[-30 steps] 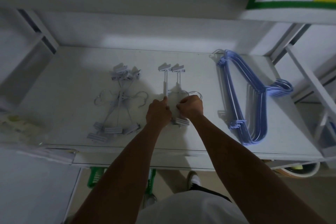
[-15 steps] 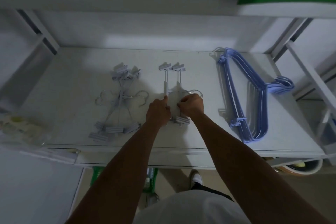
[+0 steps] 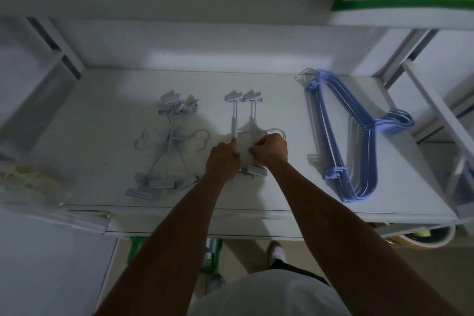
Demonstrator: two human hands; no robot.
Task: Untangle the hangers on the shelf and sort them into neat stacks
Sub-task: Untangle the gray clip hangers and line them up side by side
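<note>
Two white clip hangers (image 3: pixel 243 113) lie side by side at the middle of the white shelf (image 3: pixel 102 100), their clips pointing to the back. My left hand (image 3: pixel 222 161) grips the bar of the left one. My right hand (image 3: pixel 270 150) pinches the middle of the right one beside its metal hook. A tangled pile of white clip hangers (image 3: pixel 166 146) lies to the left. A neat stack of blue wire hangers (image 3: pixel 359 136) lies at the right, hooks pointing right.
A clear plastic bag (image 3: pixel 28 182) sits at the shelf's left edge. White frame posts (image 3: pixel 433 110) rise at the right and back left. A green crate (image 3: pixel 213 251) and a bowl (image 3: pixel 420 236) are below the shelf. My shoe (image 3: pixel 277 254) stands on the floor.
Both hands stay on the two middle clip hangers; my right hand has shifted slightly back toward the hook. The view has drifted a little.
</note>
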